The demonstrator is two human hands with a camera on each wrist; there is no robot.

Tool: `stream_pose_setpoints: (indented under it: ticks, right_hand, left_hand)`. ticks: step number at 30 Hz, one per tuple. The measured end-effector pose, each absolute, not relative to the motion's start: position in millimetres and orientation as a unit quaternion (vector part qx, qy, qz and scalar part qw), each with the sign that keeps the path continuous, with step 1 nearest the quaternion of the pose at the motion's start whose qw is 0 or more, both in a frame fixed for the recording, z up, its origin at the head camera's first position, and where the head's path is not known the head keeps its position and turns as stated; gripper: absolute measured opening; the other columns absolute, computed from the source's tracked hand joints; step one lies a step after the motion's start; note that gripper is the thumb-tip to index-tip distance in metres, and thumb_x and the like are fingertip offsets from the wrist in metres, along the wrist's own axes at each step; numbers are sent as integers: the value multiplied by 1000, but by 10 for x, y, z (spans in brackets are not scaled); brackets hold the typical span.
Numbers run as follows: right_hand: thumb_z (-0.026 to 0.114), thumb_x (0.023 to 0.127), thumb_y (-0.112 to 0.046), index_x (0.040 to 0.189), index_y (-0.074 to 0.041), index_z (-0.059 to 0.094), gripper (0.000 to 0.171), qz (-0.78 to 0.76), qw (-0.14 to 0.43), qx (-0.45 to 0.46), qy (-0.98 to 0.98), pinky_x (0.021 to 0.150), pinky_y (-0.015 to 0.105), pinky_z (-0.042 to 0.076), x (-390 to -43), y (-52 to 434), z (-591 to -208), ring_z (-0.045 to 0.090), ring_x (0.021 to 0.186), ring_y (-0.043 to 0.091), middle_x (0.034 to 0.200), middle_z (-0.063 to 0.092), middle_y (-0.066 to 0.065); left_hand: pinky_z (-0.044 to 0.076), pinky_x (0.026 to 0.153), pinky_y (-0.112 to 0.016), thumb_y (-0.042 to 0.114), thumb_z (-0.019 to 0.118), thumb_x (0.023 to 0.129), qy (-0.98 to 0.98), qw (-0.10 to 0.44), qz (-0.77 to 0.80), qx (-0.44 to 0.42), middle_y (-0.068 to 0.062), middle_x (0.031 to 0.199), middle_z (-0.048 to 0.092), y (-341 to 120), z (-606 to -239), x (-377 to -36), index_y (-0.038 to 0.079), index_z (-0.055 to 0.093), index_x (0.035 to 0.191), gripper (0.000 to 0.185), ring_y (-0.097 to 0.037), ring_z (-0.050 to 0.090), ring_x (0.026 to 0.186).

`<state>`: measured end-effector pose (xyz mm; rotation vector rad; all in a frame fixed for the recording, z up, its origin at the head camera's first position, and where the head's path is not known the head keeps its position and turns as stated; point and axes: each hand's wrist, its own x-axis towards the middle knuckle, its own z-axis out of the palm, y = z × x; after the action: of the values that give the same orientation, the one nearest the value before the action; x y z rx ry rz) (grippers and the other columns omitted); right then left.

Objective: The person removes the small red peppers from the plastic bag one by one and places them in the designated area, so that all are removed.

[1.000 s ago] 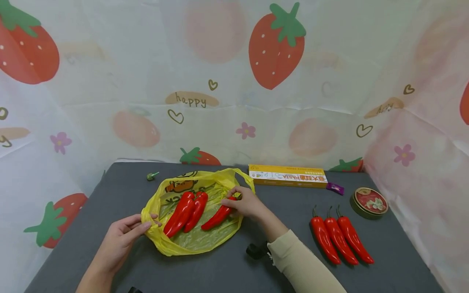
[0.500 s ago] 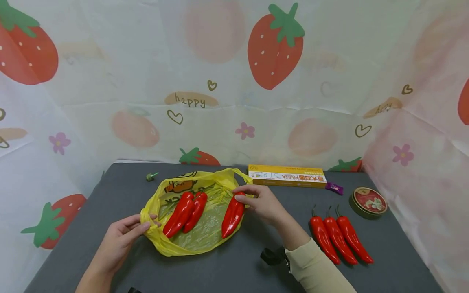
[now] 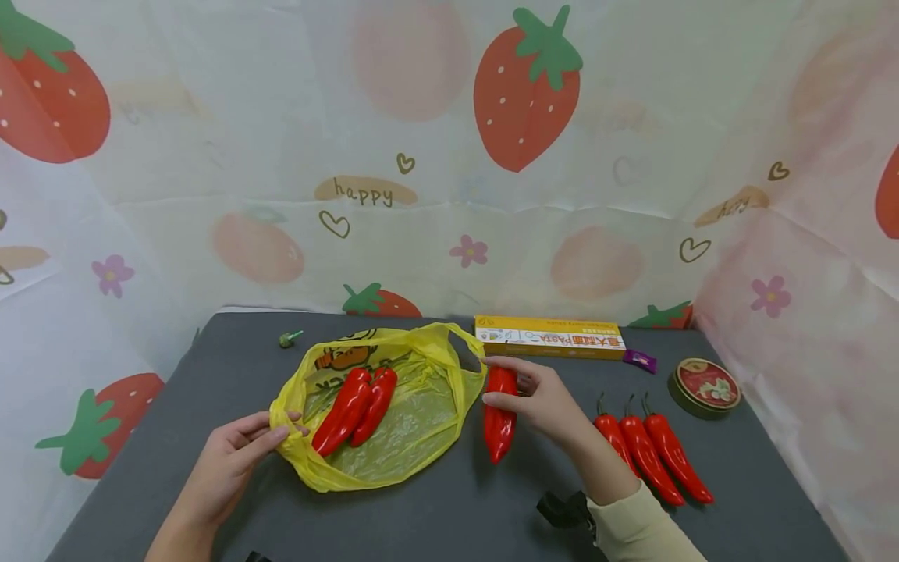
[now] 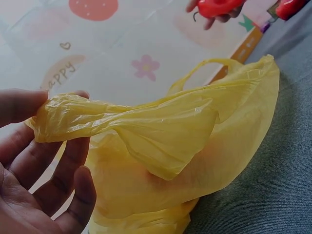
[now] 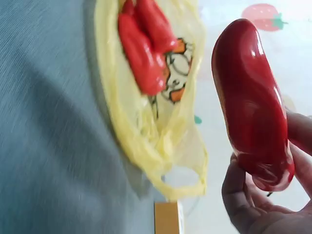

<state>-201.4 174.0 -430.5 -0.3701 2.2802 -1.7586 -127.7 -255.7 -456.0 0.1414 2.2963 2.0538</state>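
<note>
A yellow plastic bag (image 3: 414, 437) lies spread wide at the mouth on the dark table. Two red chili peppers (image 3: 344, 410) rest inside it, side by side. At the bag's left rim my left hand (image 3: 235, 457) pinches the plastic between thumb and fingers, as the left wrist view shows up close (image 4: 53, 180). My right hand (image 3: 544, 398) grips another red chili pepper (image 3: 500, 425) near its stem end, just right of the bag, tip pointing down. In the right wrist view that held pepper (image 5: 251, 107) fills the foreground. Three more red peppers (image 3: 646, 453) lie in a row beyond the right forearm.
A yellow pasta box (image 3: 548, 337) stands along the back edge, with a small purple packet (image 3: 640, 360) at its right end. A round tin (image 3: 705, 388) sits at the far right. Back left lies a small green stemmed piece (image 3: 288, 339). A strawberry-print curtain (image 3: 449, 156) hangs behind.
My right hand has drawn the gripped pepper rightward from inside the bag to outside its right rim, turning it more upright. The left hand stays on the bag's rim.
</note>
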Motion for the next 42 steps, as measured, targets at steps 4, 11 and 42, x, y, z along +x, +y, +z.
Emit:
stream_pose_setpoints:
  ticks: [4, 11, 42]
  right_hand:
    - [81, 87, -27, 137, -29, 62, 53, -581, 95, -110, 801, 78, 39, 60, -1964, 1904, -4339, 68, 108, 30, 129, 61, 13]
    - [85, 83, -29, 136, -27, 64, 57, -556, 68, -76, 825, 80, 38, 60, -1854, 2181, -4367, 71, 105, 29, 130, 64, 12]
    - [80, 88, -23, 136, -12, 57, 54, -402, 71, -99, 908, 88, 44, 57, -1684, 2645, -4589, 63, 109, 30, 129, 62, 15]
  left_hand:
    - [55, 88, -19, 17, 57, 104, 747, 30, 662, 51, 5, 110, 76, -2555, -4567, -1286, -18, 56, 127, 41, -5, 69, 103]
    - [53, 89, -18, 17, 57, 104, 742, 42, 667, 49, 8, 112, 75, -2555, -4575, -1304, -16, 55, 131, 42, -3, 69, 107]
    - [52, 90, -16, 14, 56, 105, 745, 30, 663, 61, 6, 111, 75, -2558, -4585, -1281, -19, 54, 128, 41, -2, 67, 108]
